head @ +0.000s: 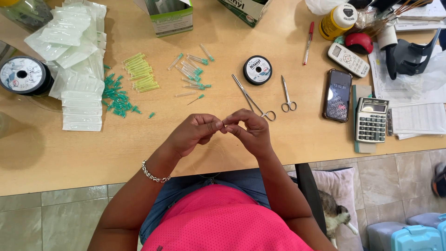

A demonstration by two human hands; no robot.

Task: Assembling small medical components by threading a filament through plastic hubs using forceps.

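— What are the two hands working on?

— A thin, pale thread (214,153), barely visible. It is pinched where the fingertips meet at the centre of the frame and loops down below the hands toward the table edge.

— How are the hands set?

— The left hand (194,132) has thumb and fingers clenched together on the thread; the right hand (251,130) pinches it too, fingertips touching those of the left.

— What lies closest?

— Just above the right hand, long steel forceps (253,98), and beside them small scissors (287,95). Above those sits a black spool (258,69).

— And further out?

— Above the left hand, capped needles with green hubs (191,69); left of them a bundle of yellow tubes (141,73) and a heap of green caps (116,96). White sachets (79,69) fill the upper left. At right, a phone (337,95) and a calculator (371,120) on the wooden table (69,153).
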